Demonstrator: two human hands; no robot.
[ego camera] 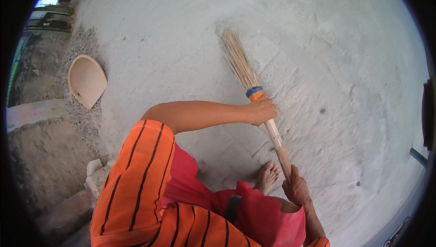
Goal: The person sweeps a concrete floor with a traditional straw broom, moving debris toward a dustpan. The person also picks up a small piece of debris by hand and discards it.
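Observation:
A stick broom (240, 58) with stiff, thin bristles slants across the concrete floor (163, 59), its bristle tips at the floor surface. Blue and orange bands wrap the bristles where they join the pale wooden or bamboo handle. My left hand (264, 110) grips the broom just below the orange band. Lower down, my right hand (297, 185) is closed around the handle's end, near my right side. One bare foot (268, 178) shows on the floor beside the handle.
At left, a pale scoop-shaped dustpan or basin (88, 80) rests on loose grey grit (81, 124) along the floor's edge. Beyond lies a lower earthen area (44, 148). Broken concrete blocks (98, 175) sit near my left side. A dark green bar (418, 157) is at far right.

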